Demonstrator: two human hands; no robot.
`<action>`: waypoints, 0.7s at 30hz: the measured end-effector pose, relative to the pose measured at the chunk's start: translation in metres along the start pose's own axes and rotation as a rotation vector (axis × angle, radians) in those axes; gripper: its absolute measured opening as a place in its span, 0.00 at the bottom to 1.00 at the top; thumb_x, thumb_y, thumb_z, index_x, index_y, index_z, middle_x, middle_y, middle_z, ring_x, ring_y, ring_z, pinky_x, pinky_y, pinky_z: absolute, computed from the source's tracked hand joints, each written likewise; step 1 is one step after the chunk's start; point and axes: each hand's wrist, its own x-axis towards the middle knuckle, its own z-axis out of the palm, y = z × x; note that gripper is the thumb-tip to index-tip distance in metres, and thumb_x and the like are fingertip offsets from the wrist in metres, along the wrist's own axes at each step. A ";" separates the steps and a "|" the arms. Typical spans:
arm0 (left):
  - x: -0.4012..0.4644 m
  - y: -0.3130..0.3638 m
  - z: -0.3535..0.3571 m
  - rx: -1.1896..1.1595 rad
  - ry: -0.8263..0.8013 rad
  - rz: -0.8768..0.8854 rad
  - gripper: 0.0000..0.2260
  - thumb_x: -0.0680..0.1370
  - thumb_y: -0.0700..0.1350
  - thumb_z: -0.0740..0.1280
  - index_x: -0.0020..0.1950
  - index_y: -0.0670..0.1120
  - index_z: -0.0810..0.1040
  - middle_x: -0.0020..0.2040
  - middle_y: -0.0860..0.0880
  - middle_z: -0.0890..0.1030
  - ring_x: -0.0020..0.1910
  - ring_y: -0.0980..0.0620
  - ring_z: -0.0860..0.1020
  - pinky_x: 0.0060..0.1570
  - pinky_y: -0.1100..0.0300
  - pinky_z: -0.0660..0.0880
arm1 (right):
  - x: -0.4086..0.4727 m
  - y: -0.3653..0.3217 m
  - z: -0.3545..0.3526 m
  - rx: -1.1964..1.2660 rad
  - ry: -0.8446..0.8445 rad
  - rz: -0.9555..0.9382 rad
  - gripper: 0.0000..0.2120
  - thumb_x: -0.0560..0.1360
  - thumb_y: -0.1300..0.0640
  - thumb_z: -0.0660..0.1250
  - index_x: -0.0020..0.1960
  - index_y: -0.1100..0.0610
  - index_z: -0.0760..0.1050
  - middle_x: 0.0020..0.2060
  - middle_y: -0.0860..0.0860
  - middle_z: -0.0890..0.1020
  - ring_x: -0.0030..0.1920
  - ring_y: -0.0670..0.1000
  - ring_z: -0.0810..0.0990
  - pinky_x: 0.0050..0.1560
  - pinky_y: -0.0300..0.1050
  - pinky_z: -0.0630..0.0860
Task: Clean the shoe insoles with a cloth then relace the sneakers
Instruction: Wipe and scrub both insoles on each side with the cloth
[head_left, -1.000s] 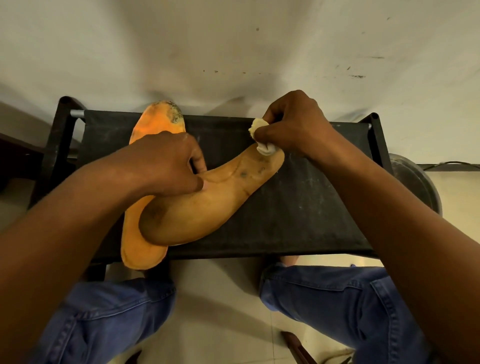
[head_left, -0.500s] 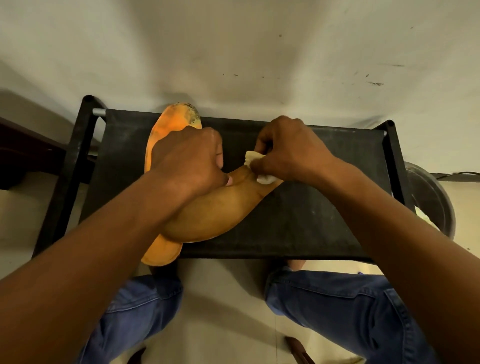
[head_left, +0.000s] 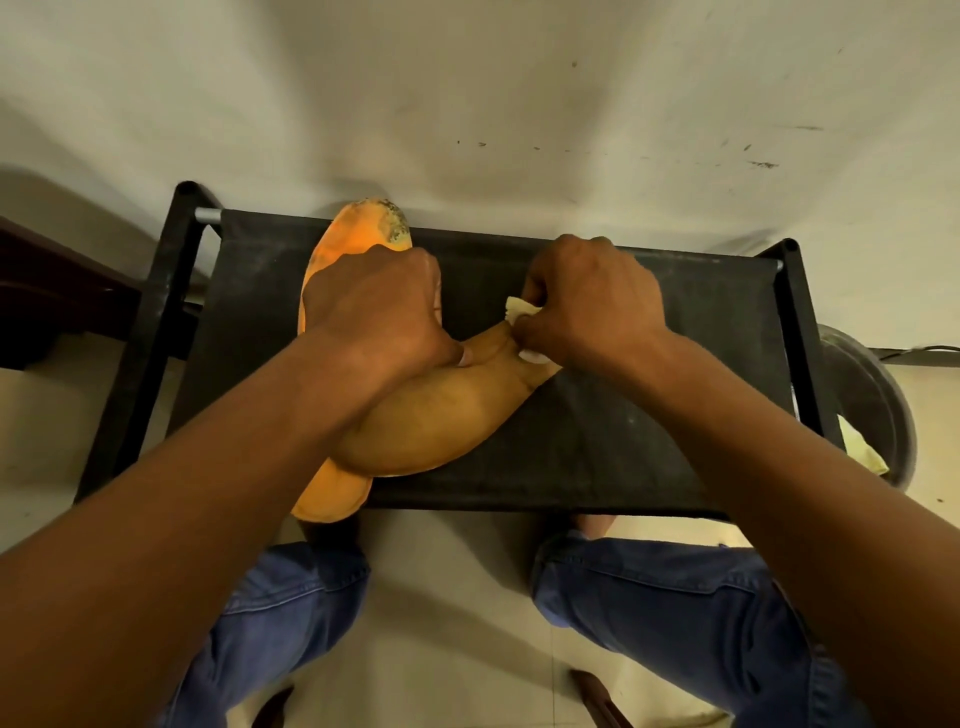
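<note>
We're early: right hand (head_left: 592, 306) pinches the cloth (head_left: 521, 309) at the tan insole's (head_left: 441, 415) two-o'clock tip, left hand (head_left: 374, 312) grip curled, pinning it; relacing remains

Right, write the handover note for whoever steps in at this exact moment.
Left hand: pressing down on the tan insole, pinning it to the black fabric stool.
Right hand: pinching the white cloth against that insole's far end.
Orange insole: lies beneath the tan one, dark grime showing at its far tip.
Done: nothing visibly finished; wiping under way.
Left: finish the tan insole, clean the orange one, relace the sneakers, which are not in view.
</note>
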 end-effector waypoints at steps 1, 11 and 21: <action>0.000 0.001 0.000 0.002 -0.003 -0.002 0.19 0.68 0.64 0.77 0.44 0.52 0.78 0.41 0.50 0.80 0.45 0.51 0.78 0.31 0.61 0.63 | 0.000 -0.002 0.001 0.018 -0.017 -0.015 0.10 0.72 0.49 0.76 0.49 0.51 0.80 0.45 0.51 0.82 0.46 0.52 0.82 0.47 0.51 0.82; -0.001 0.002 0.000 0.022 0.009 -0.003 0.19 0.67 0.65 0.77 0.43 0.52 0.78 0.40 0.50 0.80 0.43 0.50 0.78 0.30 0.61 0.63 | -0.003 -0.004 0.002 -0.035 0.002 -0.001 0.11 0.72 0.50 0.76 0.52 0.50 0.80 0.46 0.51 0.82 0.46 0.52 0.82 0.45 0.50 0.81; -0.005 0.010 0.004 0.223 0.160 0.015 0.38 0.64 0.62 0.79 0.69 0.51 0.72 0.70 0.42 0.66 0.71 0.35 0.63 0.63 0.36 0.69 | -0.010 -0.017 0.008 0.076 -0.137 -0.103 0.11 0.68 0.51 0.77 0.49 0.51 0.81 0.42 0.49 0.82 0.43 0.52 0.82 0.43 0.50 0.82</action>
